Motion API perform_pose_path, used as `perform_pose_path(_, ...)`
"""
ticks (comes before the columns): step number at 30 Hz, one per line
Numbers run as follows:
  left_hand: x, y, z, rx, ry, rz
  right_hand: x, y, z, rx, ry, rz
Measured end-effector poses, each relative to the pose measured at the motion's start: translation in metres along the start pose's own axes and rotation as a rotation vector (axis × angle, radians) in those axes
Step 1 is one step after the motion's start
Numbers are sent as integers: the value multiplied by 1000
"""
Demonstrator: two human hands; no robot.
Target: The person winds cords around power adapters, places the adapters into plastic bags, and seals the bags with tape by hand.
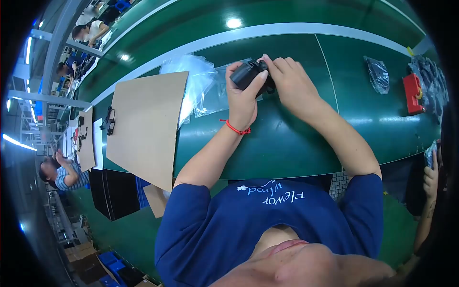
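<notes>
So the place looks like a big factory hall, kinda long. The bench [296, 148] has a shiny dark green top with a thin pale seam running across it, and a pale grey rail [267, 29] curves along its far edge. Past that there's another green surface [296, 12] with a bright light reflected in it. The floor [138, 234] is green too. Over on the left, grey metal frames [60, 62] and white strip lights [19, 142], pretty blurry further back.
</notes>
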State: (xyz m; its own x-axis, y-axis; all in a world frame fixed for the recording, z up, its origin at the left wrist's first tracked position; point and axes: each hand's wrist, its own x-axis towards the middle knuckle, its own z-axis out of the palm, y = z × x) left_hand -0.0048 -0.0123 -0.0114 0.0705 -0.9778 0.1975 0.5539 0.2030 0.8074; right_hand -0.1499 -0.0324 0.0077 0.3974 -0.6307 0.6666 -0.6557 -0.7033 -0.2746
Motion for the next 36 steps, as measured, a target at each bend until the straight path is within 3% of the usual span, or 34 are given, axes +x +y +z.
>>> perform_pose_path(2,-1,2,2,-9,24,-6,-1,-14,3,-318,163,-100)
perform_pose_path(3,-2,3,3,-21,50,-11,-1,-14,2,-315,163,-100)
perform_pose_path(7,-3,-1,1,-6,77,42,-1,-11,-3,2,49,29)
perform_pose_path(10,-7,-4,1,21,94,73,-1,-13,-5,501,104,346)
perform_pose_path(18,-10,0,8,7,133,87,-3,-13,8,776,133,586)
perform_pose_path(19,-10,-2,8,16,140,92,-4,-13,9,777,136,578)
perform_pose_path(22,-7,-1,6,3,173,82,-8,-16,9,352,59,180)
perform_pose_path(26,-5,-4,0,-70,214,-1,-11,-33,16,48,-25,44)
perform_pose_path(30,-5,-8,-2,-187,165,-144,-16,-33,20,279,-78,138)
perform_pose_path(33,-6,-6,2,-293,136,-215,-13,-25,20,240,-18,114)
perform_pose_path(36,2,0,4,-326,-55,-218,-12,-13,17,220,-32,129)
